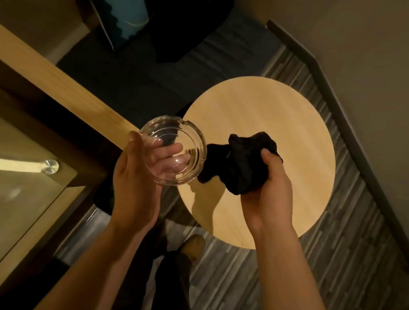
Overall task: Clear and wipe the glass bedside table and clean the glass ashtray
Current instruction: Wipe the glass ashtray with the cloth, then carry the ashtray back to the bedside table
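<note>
hands 2: left hand (138, 185), right hand (267, 195) | ashtray (195, 148) 1 | cloth (243, 162) 1, 3 o'clock | round desk (267, 111) 1, 2 o'clock | glass desk (4, 183) 1, 8 o'clock | shoe (194, 246) 1, 6 o'clock

A round table (278, 127) with a pale wood-grain top stands on a floor (340, 247) of grey striped carpet, near a dark skirting (346, 120) along the wall. To its left is the glass bedside table (4, 183), its clear pane lying over a wooden frame and fixed at one corner by a round metal stud (50, 166). A shoe (193, 246) rests on the carpet just beside the round table's near edge
</note>
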`<state>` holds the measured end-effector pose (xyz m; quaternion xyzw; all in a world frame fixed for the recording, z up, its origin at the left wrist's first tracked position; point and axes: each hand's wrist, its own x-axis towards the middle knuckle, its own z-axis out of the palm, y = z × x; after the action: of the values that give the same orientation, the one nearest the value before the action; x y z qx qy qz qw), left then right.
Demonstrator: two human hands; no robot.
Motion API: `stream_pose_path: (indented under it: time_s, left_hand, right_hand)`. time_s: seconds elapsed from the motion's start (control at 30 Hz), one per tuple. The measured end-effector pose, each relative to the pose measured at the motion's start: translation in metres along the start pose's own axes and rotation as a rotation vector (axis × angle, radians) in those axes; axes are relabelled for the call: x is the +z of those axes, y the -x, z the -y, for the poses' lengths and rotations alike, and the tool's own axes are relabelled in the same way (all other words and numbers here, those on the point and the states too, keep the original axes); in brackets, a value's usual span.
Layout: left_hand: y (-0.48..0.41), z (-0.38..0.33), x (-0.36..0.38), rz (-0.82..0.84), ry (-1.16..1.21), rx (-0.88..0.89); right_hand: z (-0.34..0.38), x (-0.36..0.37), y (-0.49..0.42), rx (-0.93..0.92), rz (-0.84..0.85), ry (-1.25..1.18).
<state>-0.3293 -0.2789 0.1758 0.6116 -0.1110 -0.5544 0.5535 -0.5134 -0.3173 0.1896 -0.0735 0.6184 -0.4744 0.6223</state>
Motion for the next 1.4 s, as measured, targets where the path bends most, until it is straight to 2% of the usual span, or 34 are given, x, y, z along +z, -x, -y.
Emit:
stream_pose_path:
  time_s: [0.13, 0.3, 0.5, 0.7, 0.77, 0.9, 1.0, 1.17, 1.3, 1.4]
  left_hand:
    - [-0.005, 0.01, -0.012, -0.036, -0.021, -0.004]
    - [0.001, 0.021, -0.012, -0.001, -0.015, -0.037]
    - [0.016, 0.033, 0.0, 0.064, 0.005, -0.094]
    - [0.041, 0.02, 0.017, 0.1, 0.091, -0.224]
    - [0.06, 0.0, 0.023, 0.114, 0.116, -0.262]
    - [0.109, -0.05, 0.04, 0.097, 0.157, -0.253]
    - [0.149, -0.085, 0.049, 0.083, 0.196, -0.243]
    - [0.218, -0.127, 0.047, 0.057, 0.268, -0.163]
    - [0.254, -0.144, 0.026, 0.073, 0.214, -0.067]
    - [0.27, -0.156, 0.003, 0.013, 0.178, 0.003]
  right_hand:
    - [-0.034, -0.019, -0.035, 0.011, -0.014, 0.009]
    - [-0.069, -0.052, -0.061, 0.021, -0.163, 0.5]
    - [-0.087, -0.089, -0.07, -0.211, -0.239, 0.979]
    - [-0.061, -0.095, -0.057, -0.196, -0.255, 1.215]
    - [-0.03, -0.078, -0.025, -0.233, -0.17, 1.164]
    - [0.046, -0.037, 0.087, -0.206, 0.211, 0.8]
    - [0.089, -0.021, 0.162, -0.178, 0.38, 0.751]
    - [0.124, -0.012, 0.23, -0.2, 0.452, 0.799]
    - [0.142, 0.0, 0.253, -0.175, 0.512, 0.848]
    - [0.149, 0.018, 0.264, -0.206, 0.556, 0.95]
